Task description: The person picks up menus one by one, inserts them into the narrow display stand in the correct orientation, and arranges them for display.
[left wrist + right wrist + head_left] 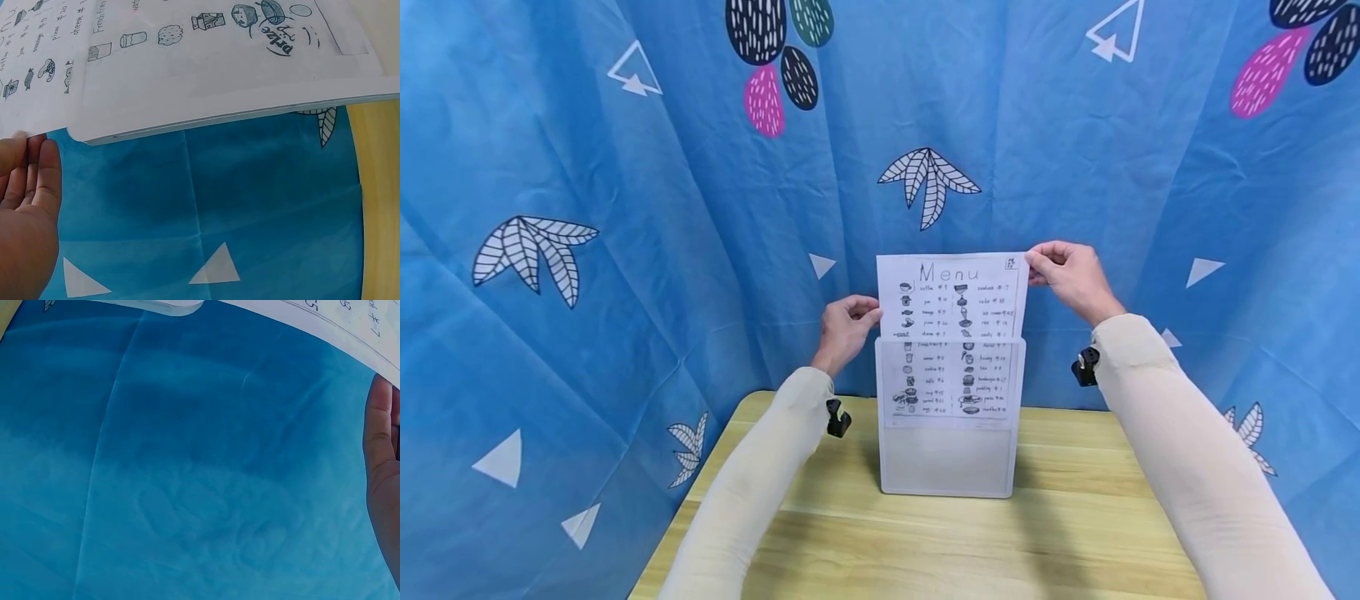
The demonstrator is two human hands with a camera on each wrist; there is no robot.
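A paper menu sheet with small food drawings stands partway inside a clear upright sign holder. Its upper part sticks out above the holder's top edge, while the lower part shows through the front panel. At the sheet's left edge, just above the holder, my left hand pinches the paper between thumb and fingers. My right hand pinches the top right corner. From the left wrist, the left hand shows beside the holder's rounded corner. In the right wrist view, the right hand is partly cut off.
The holder stands on a light wooden table, near its back edge. Behind and to the sides hangs a blue curtain with leaf and triangle prints. A small black mount sits on the left wrist, another on the right.
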